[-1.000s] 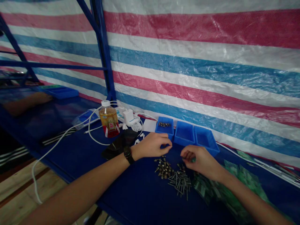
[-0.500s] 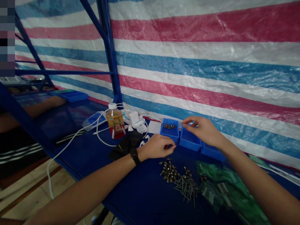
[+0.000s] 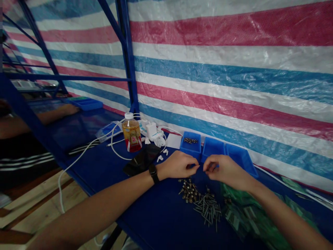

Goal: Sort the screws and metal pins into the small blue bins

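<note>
Left hand and right hand close together above the blue worktop, just in front of a row of three blue plastic bins. Left fingers curled and bunched, tips angled toward the right hand; right fingers curled too, tips angled back, the two sets almost meeting. Whether anything small sits pinched between them: impossible to tell at this size.

Left bin nearest the left hand, with a small cluster of dark screws inside; middle bin straight beyond the fingertips; right bin just beyond the right hand. Directly below the hands, loose on the worktop, a heap of brass-coloured round-headed fasteners and, touching it, a scatter of long steel nails. To the right, crumpled green plastic bags under the right forearm.

Black wristwatch on the left wrist. Farther left, a black phone, white earbuds, a white charger, a looping white cable and a bottle of amber liquid. Behind everything, a striped tarpaulin on a blue steel frame.
</note>
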